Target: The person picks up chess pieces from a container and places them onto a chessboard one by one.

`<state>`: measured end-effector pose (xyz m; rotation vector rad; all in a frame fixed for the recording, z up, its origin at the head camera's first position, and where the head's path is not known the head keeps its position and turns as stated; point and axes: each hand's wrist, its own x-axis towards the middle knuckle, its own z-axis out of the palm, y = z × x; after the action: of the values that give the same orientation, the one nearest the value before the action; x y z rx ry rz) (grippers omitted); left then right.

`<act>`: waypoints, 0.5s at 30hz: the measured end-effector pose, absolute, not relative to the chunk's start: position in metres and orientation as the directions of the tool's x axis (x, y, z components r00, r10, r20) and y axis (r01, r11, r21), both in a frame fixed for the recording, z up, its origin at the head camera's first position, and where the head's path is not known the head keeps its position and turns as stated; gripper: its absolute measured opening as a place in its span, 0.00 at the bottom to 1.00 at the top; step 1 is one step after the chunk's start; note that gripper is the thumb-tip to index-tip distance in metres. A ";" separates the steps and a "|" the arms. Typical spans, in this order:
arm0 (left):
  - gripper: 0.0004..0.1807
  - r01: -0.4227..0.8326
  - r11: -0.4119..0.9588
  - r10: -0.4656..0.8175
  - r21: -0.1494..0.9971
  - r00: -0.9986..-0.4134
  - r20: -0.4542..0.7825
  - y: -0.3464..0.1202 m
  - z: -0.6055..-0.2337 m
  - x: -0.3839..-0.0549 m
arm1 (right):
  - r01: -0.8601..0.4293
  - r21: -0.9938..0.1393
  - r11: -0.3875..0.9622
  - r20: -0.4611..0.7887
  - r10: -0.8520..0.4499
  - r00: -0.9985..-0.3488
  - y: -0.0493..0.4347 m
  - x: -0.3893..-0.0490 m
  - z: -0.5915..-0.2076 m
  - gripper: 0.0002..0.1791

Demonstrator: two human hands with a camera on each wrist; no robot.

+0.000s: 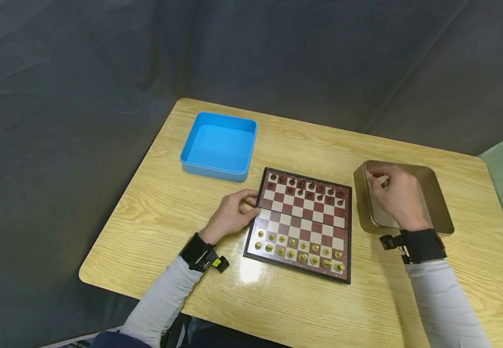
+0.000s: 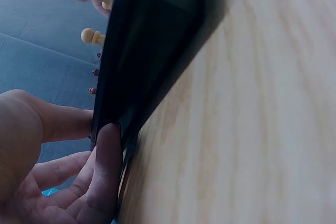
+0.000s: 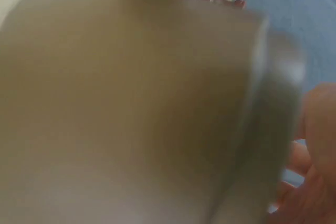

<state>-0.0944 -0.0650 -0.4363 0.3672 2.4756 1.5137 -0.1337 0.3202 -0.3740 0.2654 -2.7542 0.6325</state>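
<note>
A folding chessboard (image 1: 303, 220) lies on the table with a black frame and a fold line across its middle. Dark red chess pieces (image 1: 302, 183) stand along its far side, and yellowish pieces (image 1: 303, 256) fill two rows at the near side. At the board's left edge my left hand (image 1: 232, 212) pinches the frame; the left wrist view has the thumb (image 2: 68, 124) on the upper side and a finger (image 2: 107, 166) against the outer side. Over a metal tin (image 1: 440, 198) is my right hand (image 1: 395, 195), fingers bent. Whether it holds anything is hidden.
Inside the tin lies a pale, thin sheet (image 1: 383, 216), its kind unclear. A blue box (image 1: 222, 145) with a low wall stands at the back left of the wooden table (image 1: 155, 203). Dark cloth (image 1: 277, 58) hangs behind the table.
</note>
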 end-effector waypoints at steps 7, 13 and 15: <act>0.25 0.100 0.444 0.319 0.890 -0.946 -0.053 -0.065 -0.438 -0.095 | -0.179 -0.409 0.895 0.189 -0.109 -0.976 0.335 -0.135 -0.377 0.14; 0.25 0.103 0.443 0.321 0.891 -0.946 -0.050 -0.065 -0.438 -0.095 | -0.181 -0.321 0.930 0.083 -0.163 -0.983 0.346 -0.139 -0.383 0.17; 0.25 0.103 0.445 0.320 0.890 -0.946 -0.051 -0.065 -0.438 -0.095 | -0.159 -0.310 0.937 -0.005 -0.168 -0.986 0.349 -0.139 -0.384 0.19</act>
<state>-0.0950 -0.0649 -0.4376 0.3691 2.4838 1.5074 -0.1394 0.3490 -0.3839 0.2636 -3.1228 0.4964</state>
